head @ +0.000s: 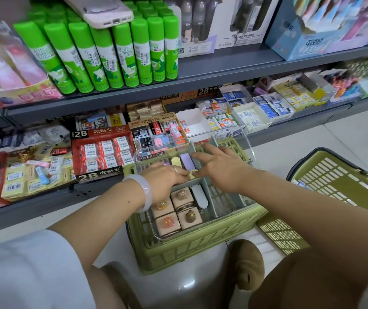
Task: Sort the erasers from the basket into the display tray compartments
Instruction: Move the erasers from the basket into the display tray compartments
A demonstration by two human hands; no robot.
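Note:
A clear display tray (246, 143) with grey dividers rests on top of a green basket (178, 257). Its near-left compartment holds several pink square erasers (183, 197) and a grey-white eraser (198, 196). The far-left compartment has a purple eraser (187, 161) and a yellow eraser (175, 162) standing side by side. My left hand (165, 181) and my right hand (218, 168) meet over the divider between those compartments and together pinch a small pale yellow eraser (192, 174). The right hand's other fingers spread over the tray's middle.
A second green basket (339, 177) stands on the floor to the right. Shelves ahead carry boxes of 2B erasers (103, 150), mixed eraser boxes and green glue sticks (103, 54). My brown shoe (245, 264) sits just in front of the basket.

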